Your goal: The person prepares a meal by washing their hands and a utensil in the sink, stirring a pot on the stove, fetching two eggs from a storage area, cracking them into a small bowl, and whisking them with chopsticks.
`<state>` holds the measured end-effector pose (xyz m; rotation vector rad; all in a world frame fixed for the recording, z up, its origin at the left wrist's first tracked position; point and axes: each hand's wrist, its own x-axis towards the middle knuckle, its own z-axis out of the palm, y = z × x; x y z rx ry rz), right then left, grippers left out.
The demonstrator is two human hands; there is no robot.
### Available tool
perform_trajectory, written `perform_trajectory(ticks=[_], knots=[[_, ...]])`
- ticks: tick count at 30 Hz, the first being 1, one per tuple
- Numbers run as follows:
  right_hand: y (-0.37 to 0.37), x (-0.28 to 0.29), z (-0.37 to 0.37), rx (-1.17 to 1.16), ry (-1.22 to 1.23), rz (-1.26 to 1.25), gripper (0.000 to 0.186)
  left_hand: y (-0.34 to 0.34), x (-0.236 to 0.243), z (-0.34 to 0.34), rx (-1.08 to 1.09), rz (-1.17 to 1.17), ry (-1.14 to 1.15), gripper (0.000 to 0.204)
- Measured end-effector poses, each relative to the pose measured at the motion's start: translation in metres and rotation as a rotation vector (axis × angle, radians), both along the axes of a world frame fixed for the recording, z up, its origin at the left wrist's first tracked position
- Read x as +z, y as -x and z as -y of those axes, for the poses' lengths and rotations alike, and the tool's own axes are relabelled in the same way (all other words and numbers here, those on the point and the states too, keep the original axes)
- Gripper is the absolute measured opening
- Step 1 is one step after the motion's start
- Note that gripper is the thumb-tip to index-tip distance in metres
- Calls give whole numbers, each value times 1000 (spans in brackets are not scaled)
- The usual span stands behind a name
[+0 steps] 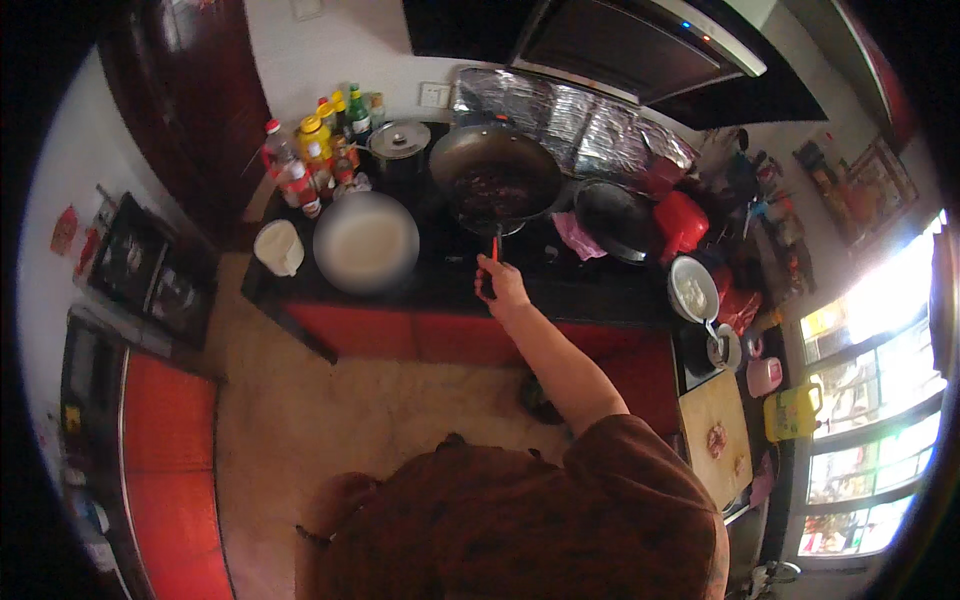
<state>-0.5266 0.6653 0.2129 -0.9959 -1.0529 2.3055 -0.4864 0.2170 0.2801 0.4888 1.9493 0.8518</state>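
Observation:
My right hand [503, 287] reaches forward over the counter's front edge, its fingers closed around the handle [496, 246] of a large dark wok [497, 165]. The handle points toward me and shows a red-orange part. Inside the wok the bottom looks dark and wet, with bits I cannot make out. It sits over the stove at the back of the counter. To its left is a round pale dish [367, 243], blurred. A lidded pot [399, 140] stands behind that. My left hand is out of the picture.
Several sauce and oil bottles [315, 135] crowd the left counter, near a white jug [279, 248]. Right of the wok are a black pan [613, 218], a red container [682, 223] and a white bowl [692, 289]. A cutting board [714, 430] with pieces of meat lies at right.

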Motion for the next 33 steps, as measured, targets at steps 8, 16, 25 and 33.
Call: perform_trajectory(ticks=[8, 16, 25, 33], knots=[[-10, 9, 0, 26, 0, -10, 17, 5, -15, -16, 77, 105, -18, 25], [-52, 26, -6, 339, 173, -22, 52, 14, -29, -22, -21, 26, -95, 28], [-177, -124, -6, 671, 604, 219, 58, 12, -73, 19, 117, -122, -89, 34], [-4, -64, 68, 775, 45, 197, 56, 7, -82, 64, -78, -222, 268, 26]])
